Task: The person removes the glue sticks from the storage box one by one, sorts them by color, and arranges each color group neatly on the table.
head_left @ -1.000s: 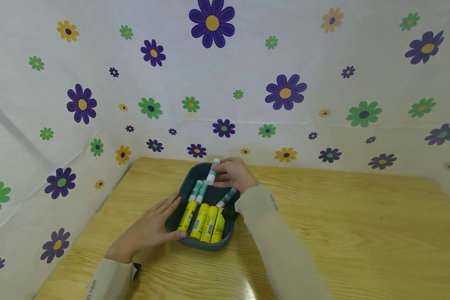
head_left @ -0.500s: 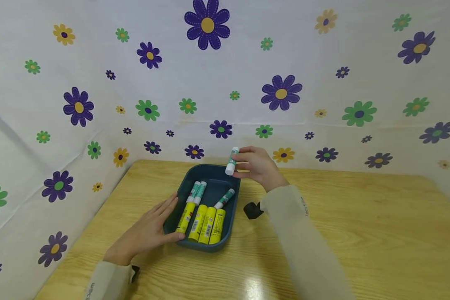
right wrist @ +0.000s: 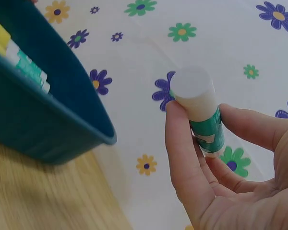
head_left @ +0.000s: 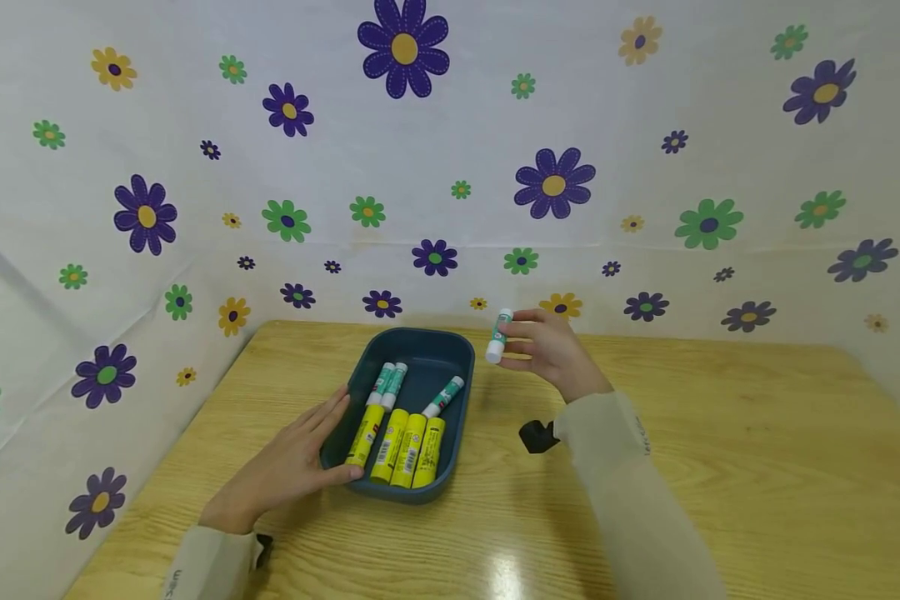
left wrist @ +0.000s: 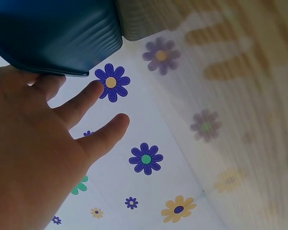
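"On the bench (head_left: 682, 467), left of the middle, what does the dark blue tray (head_left: 426, 371) hold?"

"Four yellow tubes (head_left: 407, 450) lie in a row at its near end, barcodes showing on two of them. Farther in, a pair of slim tubes (head_left: 387, 385) sits side by side at the left, and a slanted tube (head_left: 443, 397) lies near the right wall. Those three are green and white too."

"Too? Like what?"

"Like the green-and-white tube (head_left: 499, 336) in the right hand (head_left: 555, 350). It is in the air, just beyond the tray's right side near the far corner, tilted, its white cap toward the near side."

"How is it gripped?"

"Pinched between thumb and fingers; the right wrist view shows that clearly."

"And the left hand (head_left: 287, 468)?"

"It rests against the tray's left side, fingers straight and spread, thumb at the near left of the rim."

"So the hands are apart?"

"Yes, with the tray between them. Behind it all hangs a white sheet (head_left: 465, 125) printed with purple, green and yellow flowers."
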The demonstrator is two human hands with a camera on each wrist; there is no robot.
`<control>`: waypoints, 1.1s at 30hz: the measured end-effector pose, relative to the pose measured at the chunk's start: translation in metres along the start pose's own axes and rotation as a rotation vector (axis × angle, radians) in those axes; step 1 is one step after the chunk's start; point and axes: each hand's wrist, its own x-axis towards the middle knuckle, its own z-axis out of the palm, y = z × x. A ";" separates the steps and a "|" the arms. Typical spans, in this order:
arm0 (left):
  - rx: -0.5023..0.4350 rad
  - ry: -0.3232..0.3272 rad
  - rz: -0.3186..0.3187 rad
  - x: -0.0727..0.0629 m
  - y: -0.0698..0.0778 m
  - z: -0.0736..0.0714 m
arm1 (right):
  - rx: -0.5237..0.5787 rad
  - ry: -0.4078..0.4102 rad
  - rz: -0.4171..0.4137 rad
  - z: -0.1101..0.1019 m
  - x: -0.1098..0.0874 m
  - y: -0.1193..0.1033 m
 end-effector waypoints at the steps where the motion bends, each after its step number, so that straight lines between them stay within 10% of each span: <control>1: 0.001 0.000 0.002 0.000 0.000 0.000 | 0.000 0.003 0.000 -0.003 -0.001 0.001; 33: 0.021 0.001 0.010 0.000 -0.001 0.001 | -0.203 0.135 0.105 -0.064 0.010 0.049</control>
